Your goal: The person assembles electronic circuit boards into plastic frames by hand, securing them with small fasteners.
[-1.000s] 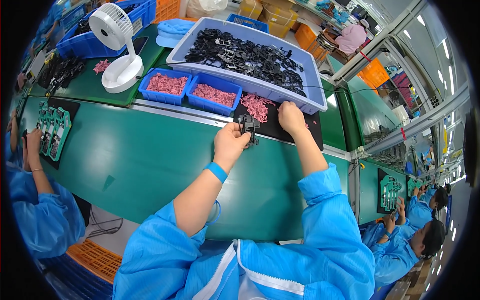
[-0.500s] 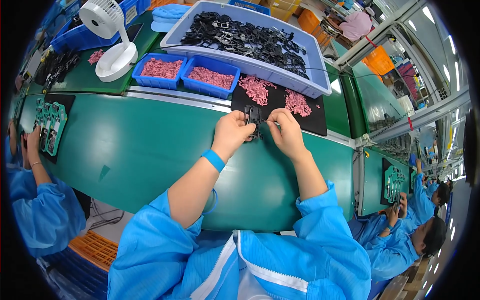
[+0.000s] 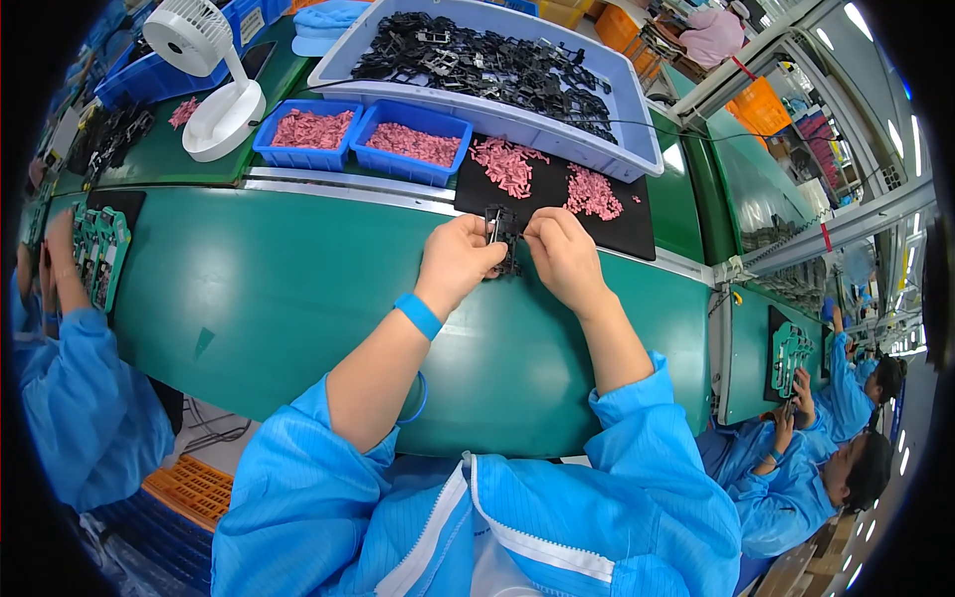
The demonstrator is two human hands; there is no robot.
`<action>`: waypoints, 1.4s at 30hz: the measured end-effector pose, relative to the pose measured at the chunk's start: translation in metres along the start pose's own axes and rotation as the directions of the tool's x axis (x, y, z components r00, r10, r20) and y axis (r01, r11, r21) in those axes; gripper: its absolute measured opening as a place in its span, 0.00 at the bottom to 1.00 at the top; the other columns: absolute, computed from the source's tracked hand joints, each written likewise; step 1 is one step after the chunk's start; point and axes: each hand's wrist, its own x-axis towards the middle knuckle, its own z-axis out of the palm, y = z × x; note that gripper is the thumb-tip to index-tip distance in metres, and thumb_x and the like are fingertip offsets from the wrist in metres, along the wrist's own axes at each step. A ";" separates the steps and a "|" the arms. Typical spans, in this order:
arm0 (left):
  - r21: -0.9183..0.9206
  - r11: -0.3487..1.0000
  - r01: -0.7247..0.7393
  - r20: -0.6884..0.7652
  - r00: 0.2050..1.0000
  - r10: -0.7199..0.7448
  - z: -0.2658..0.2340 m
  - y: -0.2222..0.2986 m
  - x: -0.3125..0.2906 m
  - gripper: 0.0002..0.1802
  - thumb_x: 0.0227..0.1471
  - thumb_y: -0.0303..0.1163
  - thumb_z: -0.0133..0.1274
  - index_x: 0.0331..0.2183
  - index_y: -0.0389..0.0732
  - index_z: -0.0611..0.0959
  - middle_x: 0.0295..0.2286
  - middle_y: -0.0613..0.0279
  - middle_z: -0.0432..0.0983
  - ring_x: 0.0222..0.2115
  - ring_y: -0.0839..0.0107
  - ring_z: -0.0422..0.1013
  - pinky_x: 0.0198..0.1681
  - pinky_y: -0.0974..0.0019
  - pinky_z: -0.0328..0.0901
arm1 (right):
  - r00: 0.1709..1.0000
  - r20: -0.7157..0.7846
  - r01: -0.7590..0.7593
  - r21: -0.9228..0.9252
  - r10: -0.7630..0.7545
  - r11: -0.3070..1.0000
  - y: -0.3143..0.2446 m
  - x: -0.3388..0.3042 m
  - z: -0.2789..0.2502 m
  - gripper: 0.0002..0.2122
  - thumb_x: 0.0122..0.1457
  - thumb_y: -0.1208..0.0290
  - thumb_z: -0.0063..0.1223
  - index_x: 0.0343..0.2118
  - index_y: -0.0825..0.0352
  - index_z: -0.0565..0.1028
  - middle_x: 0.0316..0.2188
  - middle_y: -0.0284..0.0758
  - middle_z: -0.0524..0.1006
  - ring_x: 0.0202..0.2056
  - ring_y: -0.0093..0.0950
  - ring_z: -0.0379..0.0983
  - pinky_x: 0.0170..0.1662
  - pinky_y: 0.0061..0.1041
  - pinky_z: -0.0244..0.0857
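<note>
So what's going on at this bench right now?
A person in a blue smock holds a small black plastic part between the left hand and right hand, over the green belt. Loose pink pieces lie on a black mat just beyond, near a grey tray of black parts.

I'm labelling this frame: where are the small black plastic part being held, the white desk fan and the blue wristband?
small black plastic part (image 3: 505, 237), head view, exposed middle between the hands
white desk fan (image 3: 188, 34), head view, round grille
blue wristband (image 3: 419, 316), head view, band's middle
</note>
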 end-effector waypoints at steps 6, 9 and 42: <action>-0.032 0.998 -0.049 0.056 0.997 0.050 0.000 -0.001 -0.001 0.09 0.48 0.18 0.54 0.35 0.33 0.75 0.26 0.63 0.77 0.24 0.79 0.72 0.26 0.76 0.66 | 0.998 -0.028 -0.044 0.103 0.047 0.994 0.004 -0.003 -0.001 0.07 0.46 0.82 0.58 0.28 0.68 0.72 0.31 0.37 0.73 0.32 0.32 0.72 0.34 0.26 0.68; -0.060 0.996 -0.069 0.062 0.995 0.073 -0.002 -0.001 0.000 0.09 0.49 0.18 0.54 0.35 0.33 0.75 0.27 0.63 0.77 0.25 0.79 0.72 0.27 0.76 0.66 | 0.935 0.046 -0.343 0.374 0.353 0.862 0.002 -0.006 -0.003 0.06 0.50 0.81 0.57 0.30 0.68 0.72 0.30 0.32 0.72 0.30 0.22 0.71 0.34 0.18 0.66; -0.108 0.994 0.007 -0.006 1.000 -0.007 -0.002 0.003 0.001 0.11 0.47 0.18 0.54 0.36 0.32 0.74 0.28 0.59 0.78 0.26 0.76 0.74 0.26 0.73 0.69 | 0.791 0.076 -0.520 -0.438 0.607 0.733 0.079 -0.002 -0.022 0.05 0.48 0.72 0.55 0.23 0.66 0.79 0.28 0.42 0.76 0.32 0.42 0.74 0.37 0.39 0.69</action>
